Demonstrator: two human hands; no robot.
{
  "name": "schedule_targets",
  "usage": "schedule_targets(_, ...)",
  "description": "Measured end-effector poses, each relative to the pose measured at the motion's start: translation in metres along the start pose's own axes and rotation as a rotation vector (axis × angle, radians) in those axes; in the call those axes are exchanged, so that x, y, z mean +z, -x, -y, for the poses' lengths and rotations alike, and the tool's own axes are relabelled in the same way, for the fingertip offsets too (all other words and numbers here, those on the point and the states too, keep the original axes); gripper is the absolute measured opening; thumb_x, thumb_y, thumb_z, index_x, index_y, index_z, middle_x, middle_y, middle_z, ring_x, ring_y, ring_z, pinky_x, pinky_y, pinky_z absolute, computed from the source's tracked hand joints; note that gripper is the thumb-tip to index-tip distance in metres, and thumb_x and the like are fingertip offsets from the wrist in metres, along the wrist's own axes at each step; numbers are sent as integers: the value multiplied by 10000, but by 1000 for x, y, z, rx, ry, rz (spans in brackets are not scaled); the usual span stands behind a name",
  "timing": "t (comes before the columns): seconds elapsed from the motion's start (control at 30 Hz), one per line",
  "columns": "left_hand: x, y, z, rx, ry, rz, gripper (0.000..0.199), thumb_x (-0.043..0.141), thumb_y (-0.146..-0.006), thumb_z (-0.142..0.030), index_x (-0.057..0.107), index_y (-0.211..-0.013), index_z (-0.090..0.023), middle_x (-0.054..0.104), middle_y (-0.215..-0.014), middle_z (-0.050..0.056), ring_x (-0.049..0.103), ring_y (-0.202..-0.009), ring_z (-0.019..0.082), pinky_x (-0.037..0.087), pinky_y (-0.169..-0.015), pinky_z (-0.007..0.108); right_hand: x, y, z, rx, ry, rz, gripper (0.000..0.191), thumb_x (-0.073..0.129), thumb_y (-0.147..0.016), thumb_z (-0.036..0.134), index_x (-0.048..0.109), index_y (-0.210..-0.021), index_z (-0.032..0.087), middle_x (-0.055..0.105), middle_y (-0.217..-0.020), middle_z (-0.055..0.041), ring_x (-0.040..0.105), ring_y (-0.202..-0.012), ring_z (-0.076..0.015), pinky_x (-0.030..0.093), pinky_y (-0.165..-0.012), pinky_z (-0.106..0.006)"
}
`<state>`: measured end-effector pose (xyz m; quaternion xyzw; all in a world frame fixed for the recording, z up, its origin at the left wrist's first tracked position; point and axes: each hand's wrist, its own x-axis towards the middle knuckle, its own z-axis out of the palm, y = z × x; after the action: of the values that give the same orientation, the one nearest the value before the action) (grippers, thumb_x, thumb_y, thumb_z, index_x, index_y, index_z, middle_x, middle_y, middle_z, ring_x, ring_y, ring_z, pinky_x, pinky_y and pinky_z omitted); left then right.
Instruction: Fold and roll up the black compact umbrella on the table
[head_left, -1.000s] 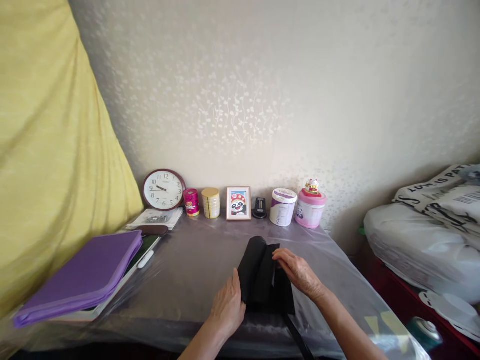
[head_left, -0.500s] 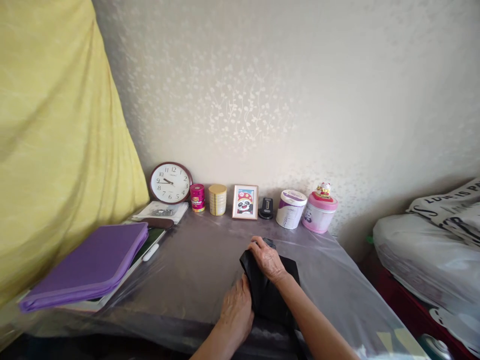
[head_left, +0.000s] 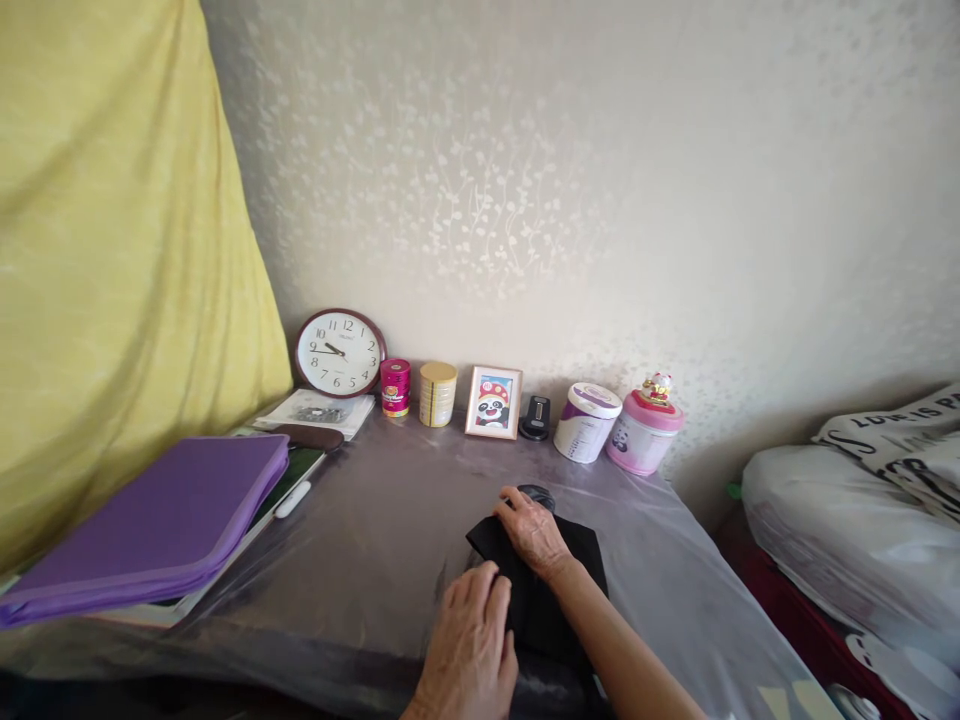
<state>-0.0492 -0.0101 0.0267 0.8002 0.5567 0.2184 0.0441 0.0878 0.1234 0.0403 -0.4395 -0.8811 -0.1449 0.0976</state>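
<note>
A piece of thin black material (head_left: 555,610), like a folded cloth or bag, lies on the table in front of me. Across its upper part rests my right hand (head_left: 531,528), fingers curled over the far left portion and holding it. Beyond those fingers a bunched, shiny dark lump (head_left: 538,495) shows. My left hand (head_left: 469,630) is beside the near left edge of the black material, its fingers loosely bent and slightly apart, with nothing visible in them. The undersides of both hands are hidden.
A plastic-covered table (head_left: 360,560) spreads around the hands. Along the wall stand a clock (head_left: 340,352), a pink can (head_left: 395,388), a yellow tin (head_left: 438,394), a picture frame (head_left: 493,401) and two tubs (head_left: 587,424). A purple folder (head_left: 157,520) lies left; bagged bedding (head_left: 840,510) is right.
My left hand has turned knuckles-up and come away from the black material's left side. The material's raised left flap now lies flatter, reaching farther left under my right hand. The view has shifted slightly.
</note>
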Motion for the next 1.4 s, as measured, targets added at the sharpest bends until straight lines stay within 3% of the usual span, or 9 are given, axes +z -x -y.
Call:
schedule_targets(0.07, -1, -4, -1, 179, 15, -20, 417, 446, -812, -264, 472, -1226, -224, 429, -1366, 51, 420, -1217, 225, 355, -1024, 399, 0, 0, 0, 5, -8, -5, 216, 403, -893, 160, 603, -940, 225, 547, -1119, -56, 557, -932, -161, 475, -720, -230)
schedule_targets(0.13, 3, -9, 0, 260, -1, -13, 418, 451, -828, -298, 461, -1241, -232, 430, -1369, 49, 418, -1223, 228, 354, -1027, 419, 1, 1, 0, 14, -21, -11, 212, 407, -893, 161, 606, -927, 228, 551, -1106, -53, 559, -925, -157, 476, -711, -224)
schedule_targets(0.4, 22, -10, 2, 190, -51, 12, 430, 478, -839, -295, 452, -1263, -226, 403, -1389, 51, 456, -1178, 237, 401, -982, 425, -2, 10, 1, 38, -179, -152, 217, 368, -919, 204, 563, -1016, 204, 571, -1031, -66, 582, -862, -135, 487, -766, -243)
schedule_targets(0.6, 25, -12, 1, 169, -53, 13, 469, 486, -821, -212, 427, -1286, -222, 421, -1378, 29, 458, -1153, 235, 430, -945, 392, -11, 37, 4, -124, -305, -171, 237, 372, -923, 225, 608, -941, 200, 634, -992, -60, 572, -969, -153, 449, -897, -323)
schedule_targets(0.8, 37, -13, 4, 113, -28, 12, 597, 504, -783, -141, 328, -1350, -196, 374, -1410, 29, 449, -1155, 221, 440, -939, 353, -2, 35, -13, -12, -314, -152, 268, 400, -913, 241, 620, -1061, 200, 626, -1148, -68, 508, -1145, -181, 362, -1013, -396)
schedule_targets(1.03, 30, -9, 6, 51, 16, 65, 577, 524, -807, -221, 330, -1349, -255, 309, -1440, 86, 420, -1198, 267, 475, -884, 370, 19, 13, -45, 141, -277, -97, 320, 351, -925, 259, 622, -1084, 195, 629, -1157, -63, 490, -1170, -177, 363, -1002, -390)
schedule_targets(1.2, 27, -6, 7, 36, -1, 79, 610, 507, -803, -185, 293, -1364, -292, 323, -1430, 98, 449, -1165, 279, 500, -836, 368, 12, 9, -42, 280, -196, -122, 329, 347, -924, 261, 595, -1123, 174, 574, -1237, -98, 477, -1186, -208, 327, -1017, -433)
schedule_targets(1.27, 26, -6, 6, 23, -28, 94, 627, 508, -785, -145, 305, -1359, -292, 325, -1430, 93, 461, -1151, 277, 500, -835, 370, 3, 12, -31, 188, -225, -137, 321, 356, -926, 267, 589, -1127, 175, 582, -1225, -94, 473, -1187, -193, 318, -1027, -409)
schedule_targets(1.4, 25, -6, 0, -30, -34, 87, 646, 518, -763, -110, 321, -1353, -283, 355, -1417, 72, 488, -1118, 255, 492, -848, 366, -5, 22, -11, -59, -344, -34, 301, 357, -929, 258, 630, -1046, 209, 666, -1073, -43, 528, -1119, -155, 341, -1015, -362)
